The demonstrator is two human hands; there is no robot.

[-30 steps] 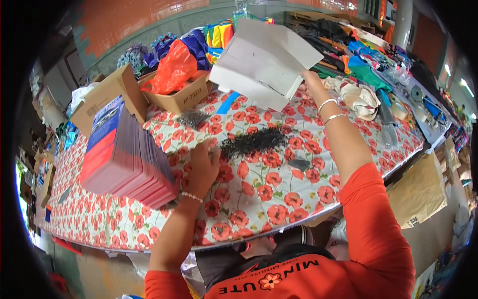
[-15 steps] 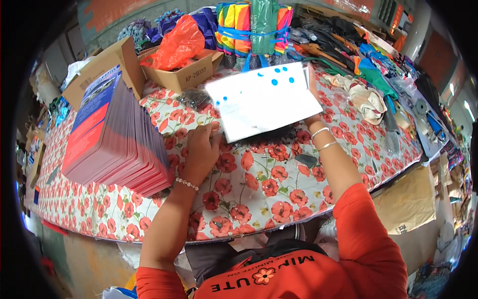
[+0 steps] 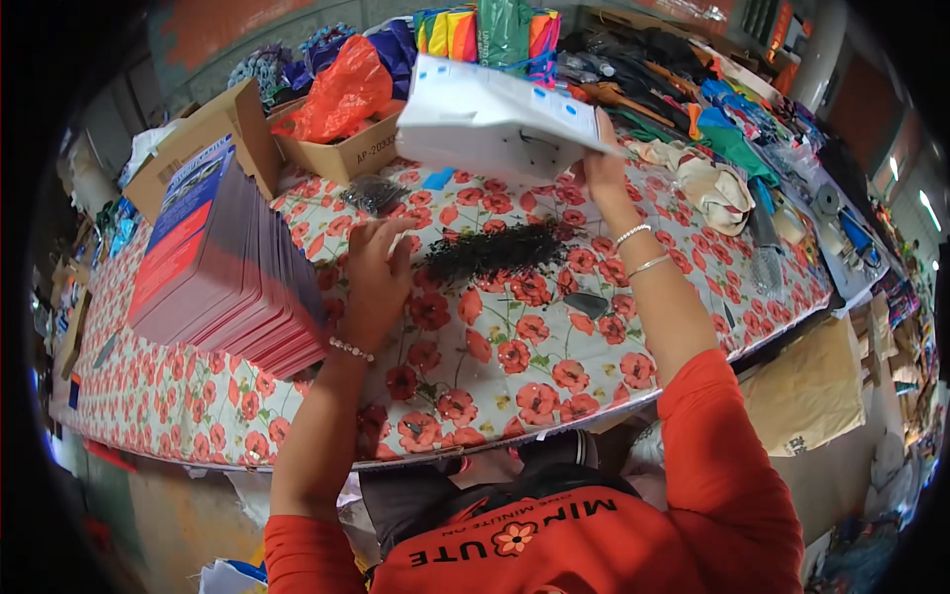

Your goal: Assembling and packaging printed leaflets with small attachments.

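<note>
My right hand (image 3: 604, 178) is closed on the right edge of a white card stack (image 3: 495, 114) with blue dots on its upper face. Small black loops show on the side facing me; I cannot tell whether it is loose cards or one piece. It is tilted above the far part of the table. My left hand (image 3: 376, 272) has its fingers apart and holds nothing, just left of a loose heap of thin black loops (image 3: 495, 249). A tall stack of red and blue printed cards (image 3: 228, 267) stands on the table left of that hand.
A flowered tablecloth (image 3: 534, 401) covers the table. A carton (image 3: 341, 153) with a red plastic bag (image 3: 346, 94) stands at the back left. A small dark grey piece (image 3: 587, 304), a clear bag of black bits (image 3: 373, 193) and a cream cloth (image 3: 717, 193) lie around.
My right hand has moved the white card stack up and away from me and tipped it, uncovering the black heap. My left hand has shifted slightly left, its fingers spreading.
</note>
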